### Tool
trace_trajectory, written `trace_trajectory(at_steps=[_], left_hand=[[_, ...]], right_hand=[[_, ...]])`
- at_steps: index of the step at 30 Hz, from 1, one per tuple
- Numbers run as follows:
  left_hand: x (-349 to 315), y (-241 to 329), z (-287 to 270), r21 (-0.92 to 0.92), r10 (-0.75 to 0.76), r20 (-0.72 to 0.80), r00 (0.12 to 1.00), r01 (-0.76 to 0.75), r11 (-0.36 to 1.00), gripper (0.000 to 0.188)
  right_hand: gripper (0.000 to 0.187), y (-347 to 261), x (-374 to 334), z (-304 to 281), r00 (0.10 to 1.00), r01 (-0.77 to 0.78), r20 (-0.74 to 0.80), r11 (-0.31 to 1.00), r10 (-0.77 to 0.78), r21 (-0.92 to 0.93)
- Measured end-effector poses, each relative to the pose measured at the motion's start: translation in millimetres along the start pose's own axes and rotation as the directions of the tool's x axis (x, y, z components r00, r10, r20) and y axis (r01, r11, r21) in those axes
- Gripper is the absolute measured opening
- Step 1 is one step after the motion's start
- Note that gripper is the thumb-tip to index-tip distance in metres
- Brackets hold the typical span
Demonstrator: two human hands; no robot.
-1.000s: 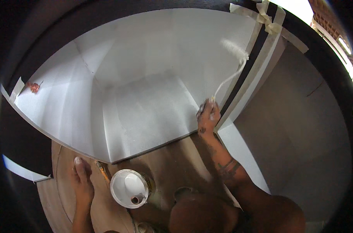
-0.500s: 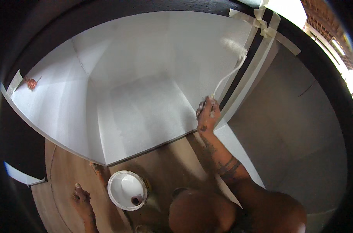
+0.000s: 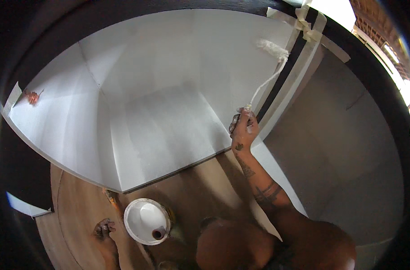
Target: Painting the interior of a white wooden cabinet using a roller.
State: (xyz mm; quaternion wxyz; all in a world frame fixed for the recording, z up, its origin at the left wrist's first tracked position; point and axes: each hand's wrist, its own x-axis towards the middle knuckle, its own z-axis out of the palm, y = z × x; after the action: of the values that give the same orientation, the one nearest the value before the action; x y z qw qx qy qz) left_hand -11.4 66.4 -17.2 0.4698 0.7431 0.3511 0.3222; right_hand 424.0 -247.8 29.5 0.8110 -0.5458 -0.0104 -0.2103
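Note:
My right hand (image 3: pixel 244 123) is closed round the handle end of a small paint roller (image 3: pixel 273 48). The roller's fluffy white sleeve lies against the white inner panel (image 3: pixel 232 54) of a cabinet-like recess, close to its right edge. Masking tape (image 3: pixel 289 76) runs down beside the dark strip there. At the lower left, my left hand (image 3: pixel 105 230) hangs with its fingers loosely curled and nothing seen in them. Right of it stands a round white bucket (image 3: pixel 144 216) with white paint inside. A brown, round-ended thing (image 3: pixel 158 234) pokes up inside the bucket.
A reddish bundle (image 3: pixel 32 97) sticks out by the recess's left edge. An orange-handled, brush-like thing (image 3: pixel 110 198) is under the lower edge. A dark frame (image 3: pixel 169 11) arches overhead, and a dark grey panel (image 3: pixel 344 144) fills the right. My knee (image 3: pixel 234 243) is beside the bucket.
The roller's sleeve has shifted slightly, and my right hand has moved a little up and to the right. My left hand has moved right, toward the bucket, and turned.

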Motion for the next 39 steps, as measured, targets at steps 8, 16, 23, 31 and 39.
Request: trace_trajectory(at_steps=[8, 16, 23, 31, 39], left_hand=[[-13, 2, 4, -0.19, -0.196, 0.037, 0.98, 0.199, 0.961, 0.015], [-31, -13, 9, -0.059, -0.346, 0.017, 0.938, 0.346, 0.936, 0.017], [-22, -31, 11, -0.189, -0.366, -0.042, 0.93, 0.352, 0.917, 0.029], [-19, -54, 48, -0.314, -0.268, -0.124, 0.955, 0.219, 0.924, 0.028], [-26, -51, 81, -0.532, -0.248, 0.136, 0.959, 0.282, 0.799, 0.041]], right_hand=[[0.028, -12, 16, 21, 0.998, 0.002, 0.066, 0.999, -0.004, 0.041], [0.025, 101, -92, -72, 0.968, -0.247, 0.016, 0.967, 0.249, -0.065], [0.022, 83, -129, -167, 0.913, -0.319, 0.086, 0.831, 0.398, -0.455], [0.044, -79, -94, -129, 0.86, 0.366, 0.463, 0.374, 0.214, -0.852], [0.057, -92, -22, -39, 0.776, 0.631, 0.591, -0.268, 0.222, -0.728]])
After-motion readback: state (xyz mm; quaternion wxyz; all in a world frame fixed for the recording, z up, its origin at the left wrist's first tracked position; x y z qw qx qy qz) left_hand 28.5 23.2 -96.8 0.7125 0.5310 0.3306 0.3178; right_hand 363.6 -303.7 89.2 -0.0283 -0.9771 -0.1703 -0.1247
